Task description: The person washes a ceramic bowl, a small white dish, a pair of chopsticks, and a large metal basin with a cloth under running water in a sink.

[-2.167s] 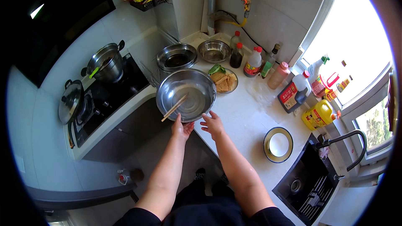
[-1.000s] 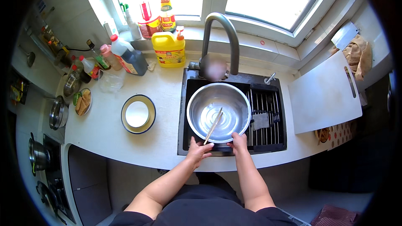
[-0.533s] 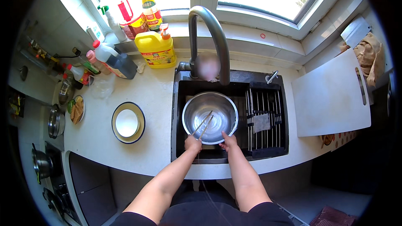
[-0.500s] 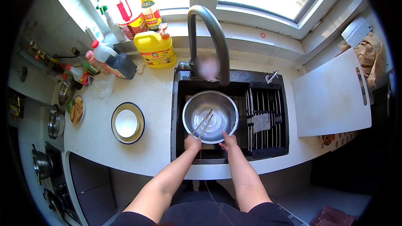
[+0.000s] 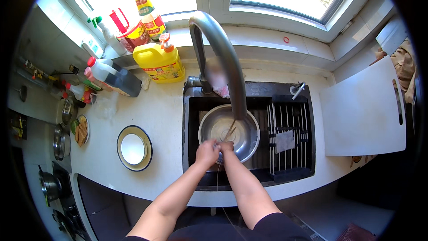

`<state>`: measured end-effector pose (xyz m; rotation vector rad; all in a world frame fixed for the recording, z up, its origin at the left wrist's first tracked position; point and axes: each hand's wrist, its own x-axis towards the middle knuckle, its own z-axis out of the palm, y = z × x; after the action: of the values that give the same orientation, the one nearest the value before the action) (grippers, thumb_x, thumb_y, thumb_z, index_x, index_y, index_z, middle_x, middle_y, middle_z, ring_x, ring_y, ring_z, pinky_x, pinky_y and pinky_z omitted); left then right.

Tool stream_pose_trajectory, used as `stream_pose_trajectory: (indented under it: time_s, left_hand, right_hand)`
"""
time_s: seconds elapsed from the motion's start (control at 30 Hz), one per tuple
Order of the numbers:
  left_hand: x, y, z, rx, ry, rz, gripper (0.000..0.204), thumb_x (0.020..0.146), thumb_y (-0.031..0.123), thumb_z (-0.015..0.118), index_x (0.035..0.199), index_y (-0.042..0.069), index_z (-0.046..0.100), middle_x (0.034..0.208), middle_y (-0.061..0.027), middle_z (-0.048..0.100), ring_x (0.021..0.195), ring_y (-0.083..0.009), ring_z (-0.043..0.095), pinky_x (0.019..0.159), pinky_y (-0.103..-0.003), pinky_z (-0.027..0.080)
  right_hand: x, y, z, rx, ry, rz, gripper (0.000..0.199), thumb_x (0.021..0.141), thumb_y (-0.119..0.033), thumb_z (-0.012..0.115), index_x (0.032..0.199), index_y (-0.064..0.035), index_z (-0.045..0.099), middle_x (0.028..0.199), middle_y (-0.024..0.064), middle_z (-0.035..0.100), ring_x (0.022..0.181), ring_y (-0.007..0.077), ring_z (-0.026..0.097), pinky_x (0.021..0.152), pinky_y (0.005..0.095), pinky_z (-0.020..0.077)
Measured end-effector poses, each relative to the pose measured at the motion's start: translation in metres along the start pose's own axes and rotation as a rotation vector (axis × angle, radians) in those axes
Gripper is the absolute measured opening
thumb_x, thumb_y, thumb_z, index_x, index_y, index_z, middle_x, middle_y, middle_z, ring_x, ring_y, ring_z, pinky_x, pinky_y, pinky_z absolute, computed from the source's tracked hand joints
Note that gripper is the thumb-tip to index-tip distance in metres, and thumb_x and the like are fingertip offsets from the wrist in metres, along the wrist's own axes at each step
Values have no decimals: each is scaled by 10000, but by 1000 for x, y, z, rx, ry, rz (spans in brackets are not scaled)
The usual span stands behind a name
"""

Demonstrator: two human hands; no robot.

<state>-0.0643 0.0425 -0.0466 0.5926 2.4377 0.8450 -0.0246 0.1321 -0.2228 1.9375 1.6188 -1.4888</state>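
Note:
A steel mixing bowl (image 5: 248, 137) rests in the dark sink, under the curved faucet (image 5: 225, 47). Over the bowl's near side, both my hands are close together and seem to touch. My right hand (image 5: 227, 147) is closed in a fist, with a pair of chopsticks (image 5: 230, 130) sticking out from it over the bowl. Just to its left is my left hand (image 5: 207, 152), its fingers smeared by motion, so their pose is unclear. The chopsticks' near ends are hidden by my hands.
A roll-out drying rack with a pale cloth (image 5: 285, 141) spans the sink's right side. Left on the counter (image 5: 165, 138), a white bowl (image 5: 133, 149) sits in a rimmed dish. Bottles and a yellow jug (image 5: 160, 64) stand behind; a white cutting board (image 5: 363, 111) is at right.
Both hands have left the bowl's near rim and come together above it. The chopsticks, earlier in my left hand, now extend from my right. My view has shifted slightly.

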Motion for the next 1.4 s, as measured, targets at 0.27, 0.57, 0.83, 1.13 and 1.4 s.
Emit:
stream_pose_trajectory:
  time_s: [0.27, 0.57, 0.83, 1.13, 1.4]
  left_hand:
    - [84, 43, -95, -629, 527, 241, 223, 890, 116, 534, 1041, -22, 624, 901, -96, 666, 840, -136, 619, 774, -260, 483]
    - [110, 42, -111, -873, 562, 99, 242, 903, 134, 538, 1064, -28, 620, 904, -54, 645, 818, -83, 580, 752, -216, 471]
    - [68, 35, -54, -816, 41, -188, 367, 903, 334, 523, 704, 33, 591, 578, -42, 570, 440, -101, 506, 393, -238, 385]
    - [38, 45, 16, -951, -528, -639, 326, 945, 380, 393, 824, 108, 524, 589, -22, 512, 456, -112, 453, 368, -233, 348]
    - [57, 40, 31, -1250, -607, -912, 186, 943, 192, 360, 862, 72, 477, 598, -4, 461, 476, -111, 440, 402, -220, 373]
  right_hand:
    - [42, 2, 23, 551, -330, 254, 85, 838, -100, 541, 797, -33, 510, 620, 77, 521, 510, 220, 537, 506, 368, 495]
    - [-59, -82, -80, 1009, -582, 254, 158, 916, -147, 409, 887, -28, 508, 677, 52, 549, 525, 152, 529, 574, 365, 533]
    - [-102, -106, -108, 938, -609, 192, 267, 952, -244, 365, 995, -39, 531, 796, 78, 610, 675, 202, 608, 593, 381, 520]
    - [-82, -65, -102, 631, -537, -7, 358, 939, -386, 405, 827, -90, 572, 641, 28, 549, 509, 161, 501, 443, 308, 406]
    - [-51, -17, -223, -95, 815, -689, 188, 777, -134, 608, 951, -62, 596, 929, 128, 588, 930, 294, 544, 809, 387, 429]
